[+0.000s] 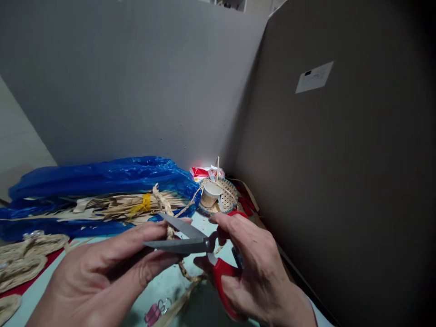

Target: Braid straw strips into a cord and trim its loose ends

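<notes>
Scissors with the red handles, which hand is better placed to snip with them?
Probably the right hand: its grip is on the red handles of the scissors, whose blades are open. The left hand is holding the braided cord by those blades.

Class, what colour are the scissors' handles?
The handles are red, seen best in the head view.

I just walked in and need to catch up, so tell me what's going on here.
Someone is working on a braided cord over a table. The left hand holds the cord, while the right hand has red-handled scissors with the blades open across it. Behind them, a straw bundle lies in a blue plastic bag, and a paper cup sits in a woven basket. A pink clip lies nearer.
</notes>
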Demonstrator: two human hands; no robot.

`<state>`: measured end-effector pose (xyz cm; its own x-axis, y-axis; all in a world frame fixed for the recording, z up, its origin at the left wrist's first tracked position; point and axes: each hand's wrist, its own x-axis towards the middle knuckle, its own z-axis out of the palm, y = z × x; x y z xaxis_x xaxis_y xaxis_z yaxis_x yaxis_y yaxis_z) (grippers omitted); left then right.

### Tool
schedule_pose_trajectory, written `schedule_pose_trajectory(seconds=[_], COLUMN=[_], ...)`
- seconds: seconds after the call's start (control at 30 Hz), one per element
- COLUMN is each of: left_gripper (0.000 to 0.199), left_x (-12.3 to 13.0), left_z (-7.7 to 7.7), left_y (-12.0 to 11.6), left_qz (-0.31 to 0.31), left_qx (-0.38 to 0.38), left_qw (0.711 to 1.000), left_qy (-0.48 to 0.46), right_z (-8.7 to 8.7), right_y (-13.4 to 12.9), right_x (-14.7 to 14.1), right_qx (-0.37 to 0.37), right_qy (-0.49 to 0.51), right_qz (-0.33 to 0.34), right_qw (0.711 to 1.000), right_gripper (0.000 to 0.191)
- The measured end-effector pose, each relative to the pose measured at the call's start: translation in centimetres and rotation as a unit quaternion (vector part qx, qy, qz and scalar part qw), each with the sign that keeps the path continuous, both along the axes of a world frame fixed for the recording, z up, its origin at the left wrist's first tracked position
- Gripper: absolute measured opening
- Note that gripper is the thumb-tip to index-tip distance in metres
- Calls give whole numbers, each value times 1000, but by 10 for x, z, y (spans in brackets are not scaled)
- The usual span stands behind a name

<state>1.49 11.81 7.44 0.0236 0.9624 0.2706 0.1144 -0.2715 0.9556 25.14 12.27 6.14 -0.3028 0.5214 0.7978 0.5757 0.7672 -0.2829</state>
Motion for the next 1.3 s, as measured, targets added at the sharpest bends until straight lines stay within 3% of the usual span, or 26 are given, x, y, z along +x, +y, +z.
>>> schedule_pose_trajectory(seconds=[0.17, 0.4, 0.6, 0.67, 0.77, 0.87, 1.03, 1.17, 1.3], left_gripper=[19, 22, 22, 22, 24, 24, 23, 11, 26], left_x=[8, 9, 12, 17, 30, 40, 35, 26, 28], left_z=[6, 6, 7, 10, 19, 28, 29, 25, 23], left_y=[-1, -4, -2, 0, 2, 4, 3, -2, -6], left_qz=[17, 33, 30, 37, 37, 34, 34, 9, -10], left_qx=[83, 142, 148, 136, 112, 100, 61, -52, -169], left_qw=[984, 969, 965, 973, 985, 990, 996, 999, 977], left_qy=[155, 198, 212, 184, 124, 90, 53, -12, -132], right_z=[0, 6, 5, 5, 9, 15, 21, 21, 23], right_y=[-1, -4, -8, -10, -11, -12, -15, -14, -14], right_x=[1, -1, -1, -3, -7, -11, -19, -24, -24], right_qx=[25, 37, 42, 9, -114, -263, -483, -552, -567], right_qy=[-13, -40, -39, -17, 57, 171, 337, 402, 429], right_qz=[4, -16, -33, -21, 19, 69, 218, 264, 287], right_qw=[1000, 998, 998, 1000, 992, 947, 778, 682, 642], right_gripper=[39, 33, 30, 26, 13, 15, 41, 50, 55])
